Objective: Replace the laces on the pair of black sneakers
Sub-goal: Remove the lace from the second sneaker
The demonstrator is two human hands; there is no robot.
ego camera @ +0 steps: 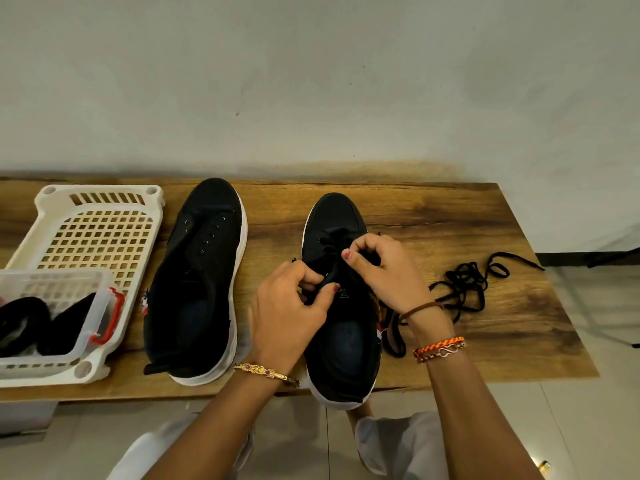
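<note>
Two black sneakers with white soles stand on a wooden table (450,216), toes pointing away from me. The left sneaker (197,282) has bare eyelets and no lace. The right sneaker (341,341) has a black lace (332,241) crossing its upper eyelets. My left hand (287,306) pinches a lace strand over the tongue. My right hand (384,268) pinches the lace by the eyelets on the right side. A loose black lace (467,285) lies tangled on the table to the right of that shoe.
A white perforated plastic basket (100,233) sits at the table's left end, with a clear plastic box (69,327) holding dark items on top of it. The right sneaker's heel overhangs the table's front edge. A wall stands directly behind the table.
</note>
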